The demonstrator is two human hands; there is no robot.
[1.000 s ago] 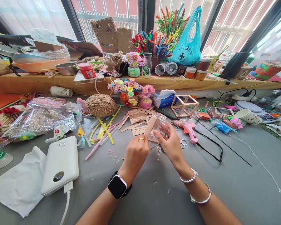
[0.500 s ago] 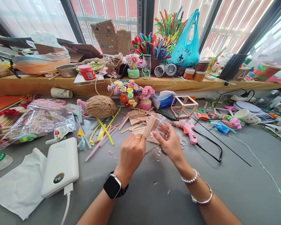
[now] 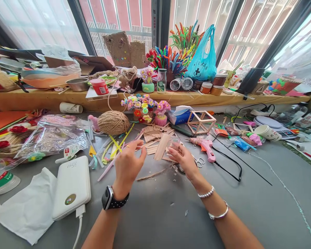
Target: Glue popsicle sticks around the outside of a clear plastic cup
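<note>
My right hand [image 3: 184, 158] grips a small clear plastic cup [image 3: 173, 143] tipped on its side, with flat wooden sticks [image 3: 161, 148] stuck along its wall. My left hand [image 3: 129, 163], with a ring and a black watch, hovers apart from the cup to the left. Its fingers are loosely spread and hold nothing. A heap of loose wooden sticks [image 3: 150, 134] lies just beyond both hands. A thin strand of twine [image 3: 151, 175] lies on the grey table [image 3: 158, 211] between my wrists.
A pink glue gun [image 3: 205, 146] with a black cord and small scissors [image 3: 198, 161] lie right of my right hand. A twine ball [image 3: 113, 122], pipe-cleaner flower pots [image 3: 160, 110], a stick cube frame [image 3: 201, 121] and a white power bank [image 3: 72, 186] surround the spot.
My left hand has let go of the cup and sticks and drawn away to the left. My right hand keeps the cup, now lower and tipped toward the table.
</note>
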